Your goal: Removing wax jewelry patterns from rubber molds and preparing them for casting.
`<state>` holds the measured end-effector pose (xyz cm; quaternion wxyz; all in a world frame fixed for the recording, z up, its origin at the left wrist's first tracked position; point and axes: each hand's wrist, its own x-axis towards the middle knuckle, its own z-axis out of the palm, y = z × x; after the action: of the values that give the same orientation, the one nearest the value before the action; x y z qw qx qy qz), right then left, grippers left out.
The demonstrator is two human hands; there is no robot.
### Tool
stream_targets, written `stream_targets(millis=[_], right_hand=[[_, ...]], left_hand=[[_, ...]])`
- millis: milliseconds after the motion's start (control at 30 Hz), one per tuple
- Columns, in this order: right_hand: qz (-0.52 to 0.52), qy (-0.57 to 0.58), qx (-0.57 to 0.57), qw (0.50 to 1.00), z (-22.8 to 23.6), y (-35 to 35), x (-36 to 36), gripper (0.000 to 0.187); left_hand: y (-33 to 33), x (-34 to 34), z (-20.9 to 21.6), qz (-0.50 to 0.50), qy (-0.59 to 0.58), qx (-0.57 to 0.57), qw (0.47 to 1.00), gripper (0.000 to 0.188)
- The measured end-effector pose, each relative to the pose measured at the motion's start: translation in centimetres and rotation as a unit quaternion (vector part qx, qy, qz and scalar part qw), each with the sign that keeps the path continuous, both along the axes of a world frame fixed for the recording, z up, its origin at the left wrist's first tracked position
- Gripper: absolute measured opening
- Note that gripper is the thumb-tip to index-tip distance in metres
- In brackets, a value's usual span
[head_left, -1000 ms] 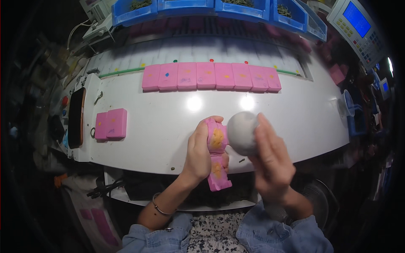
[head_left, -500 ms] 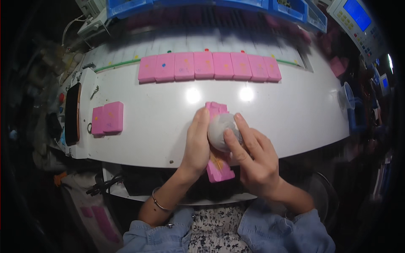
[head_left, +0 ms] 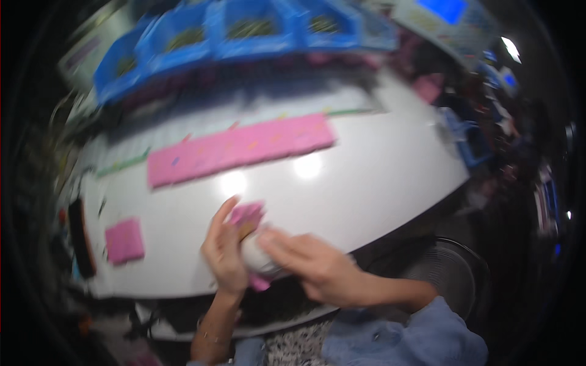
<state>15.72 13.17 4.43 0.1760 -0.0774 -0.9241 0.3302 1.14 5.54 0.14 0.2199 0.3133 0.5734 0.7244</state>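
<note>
Above the front edge of the white table, my left hand [head_left: 223, 250] holds a pink, rubber-like mould piece [head_left: 247, 212] with an uneven, hollowed face. Its far end shows beyond my fingers and a bit of its near end below. My right hand [head_left: 323, 268] grips a pale, rounded ball-like lump [head_left: 256, 255] and presses it against the pink piece. Motion blurs both hands, and what the lump is made of cannot be made out.
A row of pink blocks [head_left: 241, 149] with coloured marks crosses the table [head_left: 366, 183]. Two pink blocks [head_left: 124, 241] sit at the left beside a dark phone [head_left: 81, 238]. Blue bins [head_left: 253, 46] holding small pieces stand behind. A blue-screened device is at the upper right.
The whole view has swung and blurred, bringing more of the blue bins into sight. My hands appear further left in it, still with the pale lump against the pink piece.
</note>
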Motion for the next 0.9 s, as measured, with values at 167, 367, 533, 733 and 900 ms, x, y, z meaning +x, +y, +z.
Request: stream_targets(millis=[167,367,533,733,900], right_hand=[[-0.058,-0.102,0.077,0.99,-1.2,2.1,-0.1,0.081],[-0.111,0.145,-0.142,0.973,-0.3,1.0,-1.3,0.059],[-0.089,0.042,-0.432,0.896,1.6,1.8,-0.7,0.036],[-0.028,0.114,-0.379,0.918,0.4,2.6,0.1,0.025],[-0.093,0.114,-0.136,0.98,4.1,12.1,2.4,0.034]], left_hand=[[-0.8,-1.5,-0.6,0.036,-0.141,0.011,0.989,0.04],[0.7,1.6,0.1,0.013,-0.317,0.006,0.948,0.048],[-0.5,1.6,-0.2,-0.092,-0.11,-0.021,0.989,0.056],[-0.7,1.4,2.1,-0.209,0.024,-0.101,0.972,0.041],[-0.5,0.8,0.8,-0.165,0.045,-0.138,0.975,0.039]])
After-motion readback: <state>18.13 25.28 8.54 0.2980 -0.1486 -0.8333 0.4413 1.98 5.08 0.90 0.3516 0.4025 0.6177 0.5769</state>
